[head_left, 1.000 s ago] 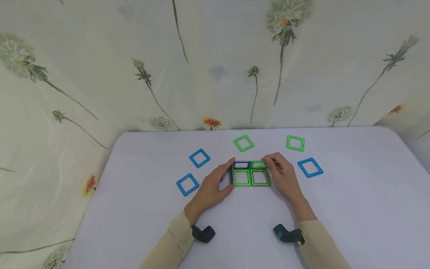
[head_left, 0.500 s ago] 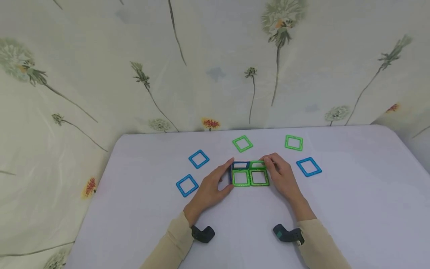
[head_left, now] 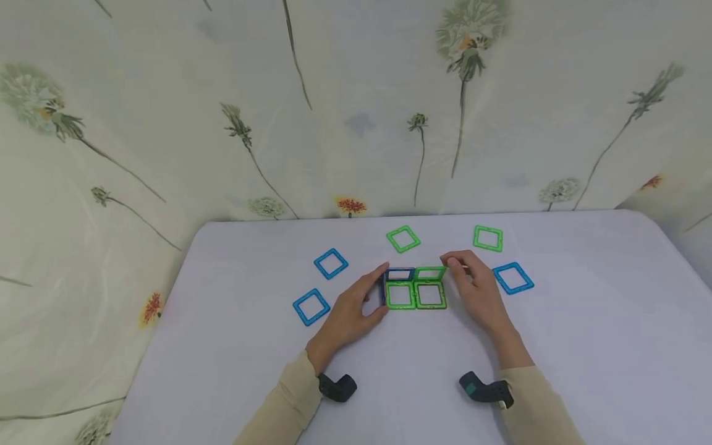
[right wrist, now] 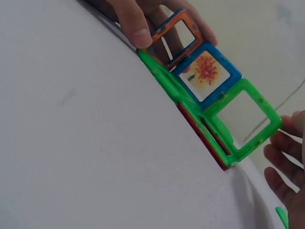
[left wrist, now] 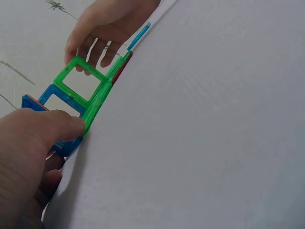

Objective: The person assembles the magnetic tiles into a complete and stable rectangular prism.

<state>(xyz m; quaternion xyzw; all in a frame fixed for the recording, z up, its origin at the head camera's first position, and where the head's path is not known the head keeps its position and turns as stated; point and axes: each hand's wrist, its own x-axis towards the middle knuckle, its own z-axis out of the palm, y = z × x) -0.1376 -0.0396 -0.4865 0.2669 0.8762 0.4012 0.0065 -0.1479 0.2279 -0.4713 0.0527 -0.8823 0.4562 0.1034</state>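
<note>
In the middle of the table is a structure of magnetic tiles. Two green square tiles (head_left: 400, 308) lie flat side by side in front. Behind them stand an upright blue tile (right wrist: 235, 75) and an upright green tile (right wrist: 274, 118). Another upright tile (right wrist: 190, 46), orange on its inner face in the right wrist view, closes the left end. My left hand (head_left: 350, 312) holds this left-end tile between thumb and fingers, thumb at the front corner. My right hand (head_left: 475, 287) is beside the upright green tile's right edge, fingers loosely bent and holding nothing; whether a fingertip still touches it is unclear.
Loose square tiles lie flat around the structure: blue ones (head_left: 318, 263) (head_left: 298, 312) to the left, green ones (head_left: 414, 245) (head_left: 487, 248) behind, and a blue tile (head_left: 508, 290) to the right. A white cloth covers the table (head_left: 411, 383). A floral curtain (head_left: 356, 161) hangs behind.
My right hand has let go of the upright green tile and shifted slightly right. The green tile stays standing. My left hand keeps its place on the left-end tile.
</note>
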